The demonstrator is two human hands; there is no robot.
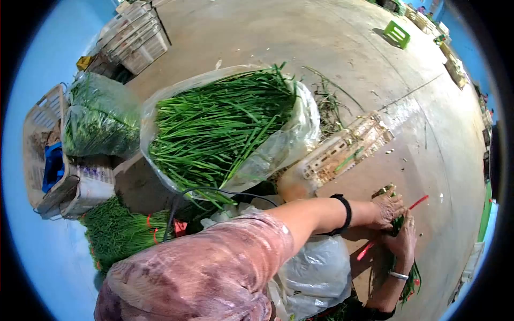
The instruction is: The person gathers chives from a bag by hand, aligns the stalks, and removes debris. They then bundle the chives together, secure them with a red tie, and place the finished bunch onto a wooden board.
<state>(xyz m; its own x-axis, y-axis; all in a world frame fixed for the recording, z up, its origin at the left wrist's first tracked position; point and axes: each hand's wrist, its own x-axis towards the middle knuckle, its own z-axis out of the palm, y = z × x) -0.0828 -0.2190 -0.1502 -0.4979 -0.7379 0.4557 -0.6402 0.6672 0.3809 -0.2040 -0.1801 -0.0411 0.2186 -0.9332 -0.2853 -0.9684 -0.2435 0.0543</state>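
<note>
My left hand point(388, 209), with a black band on its wrist, is closed round a small bunch of green garlic chives point(397, 225). Cut stem ends poke out past its fingers, and the leaves trail out under my other wrist. Close against it, my right hand point(403, 241), wearing a pale bracelet, has its fingers closed at a red tie point(419, 201) beside the bunch. One end of the tie sticks out beyond the fingertips; another red end shows on the near side of the hands. How the tie runs between the hands is hidden.
A big clear bag of loose chives point(219, 120) lies open nearby. Beside it are a dirty slatted plastic piece point(348, 144) and scraps. Bundled chives point(126, 232), a filled bag point(99, 115) and crates point(45, 123) stand left. A green stool point(397, 35) is farther off.
</note>
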